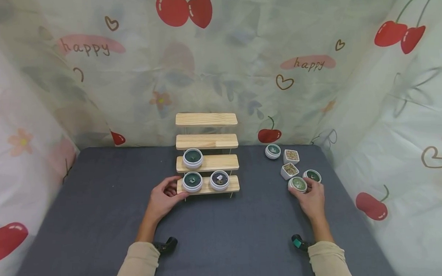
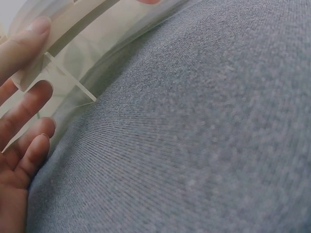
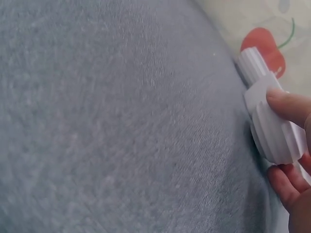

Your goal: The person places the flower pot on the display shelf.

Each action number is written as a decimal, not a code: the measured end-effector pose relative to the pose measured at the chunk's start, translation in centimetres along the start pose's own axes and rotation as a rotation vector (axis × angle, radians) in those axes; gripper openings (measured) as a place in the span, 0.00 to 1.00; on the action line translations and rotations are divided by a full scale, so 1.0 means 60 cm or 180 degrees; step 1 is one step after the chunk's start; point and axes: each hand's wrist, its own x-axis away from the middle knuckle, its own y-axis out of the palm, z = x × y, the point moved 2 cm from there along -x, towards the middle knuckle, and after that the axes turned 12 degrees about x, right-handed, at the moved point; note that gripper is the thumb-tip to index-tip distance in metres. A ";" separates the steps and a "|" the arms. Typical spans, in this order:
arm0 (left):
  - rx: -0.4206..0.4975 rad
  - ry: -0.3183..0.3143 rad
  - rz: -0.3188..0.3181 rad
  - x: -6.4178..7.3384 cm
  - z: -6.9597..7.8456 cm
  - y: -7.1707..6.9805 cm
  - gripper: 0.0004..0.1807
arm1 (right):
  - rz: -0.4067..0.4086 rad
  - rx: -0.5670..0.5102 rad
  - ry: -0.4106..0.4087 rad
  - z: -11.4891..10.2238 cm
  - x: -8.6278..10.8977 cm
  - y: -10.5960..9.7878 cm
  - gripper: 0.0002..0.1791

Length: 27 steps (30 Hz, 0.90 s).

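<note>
My left hand [image 1: 165, 196] is at the left end of the lowest shelf of a wooden tiered stand [image 1: 207, 163], its thumb and index finger about a round white plant pot [image 1: 192, 183] with a dark green top. The left wrist view has the thumb [image 2: 31, 36] across the shelf edge and the lower fingers loosely bent. Beside that pot stands another round pot [image 1: 219, 181] with a dark top. On the right, my right hand [image 1: 312, 199] pinches a white ribbed pot [image 1: 298, 185] with a light green top; the thumb lies along its side in the right wrist view.
One round pot [image 1: 193, 159] stands on the second shelf from the bottom. Around my right hand are a dark-green-topped pot [image 1: 312, 176], two square pots [image 1: 291, 156] with tan tops, and a round pot [image 1: 272, 151] near the back edge. Patterned curtains [image 1: 218, 73] enclose the dark grey tabletop [image 1: 246, 234].
</note>
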 end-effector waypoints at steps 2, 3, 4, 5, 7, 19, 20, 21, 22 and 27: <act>-0.0007 -0.0006 0.0006 0.000 0.000 0.000 0.35 | -0.0027 -0.0013 0.0005 -0.006 0.000 -0.002 0.40; -0.0022 -0.0006 0.0004 0.001 0.000 0.000 0.35 | -0.0033 -0.0028 0.0010 -0.009 0.000 -0.003 0.40; -0.0020 -0.0010 0.0006 0.001 0.000 0.000 0.35 | -0.0036 -0.0055 0.0008 -0.014 0.000 -0.005 0.40; -0.0017 -0.0012 0.0002 0.001 0.001 0.000 0.35 | -0.0035 -0.0076 0.0007 -0.019 0.000 -0.007 0.40; -0.0012 -0.0013 -0.0003 0.001 0.000 0.000 0.35 | -0.0029 -0.0128 -0.0016 -0.031 -0.001 -0.012 0.40; 0.0011 0.0037 0.0011 0.002 -0.001 0.001 0.34 | -0.0204 -0.0458 -0.0289 -0.134 -0.004 -0.042 0.41; 0.0000 0.0041 0.0012 0.001 -0.001 0.001 0.34 | -0.0208 -0.0490 -0.0341 -0.143 -0.004 -0.042 0.40; -0.0009 0.0045 0.0012 0.001 -0.001 0.001 0.34 | -0.0213 -0.0519 -0.0381 -0.151 -0.005 -0.041 0.39; -0.0016 0.0048 0.0014 0.001 -0.001 0.001 0.34 | -0.0215 -0.0554 -0.0416 -0.158 -0.006 -0.040 0.39; -0.0031 0.0066 0.0010 0.001 0.000 0.000 0.35 | -0.0257 -0.0767 -0.0626 -0.200 -0.005 -0.034 0.37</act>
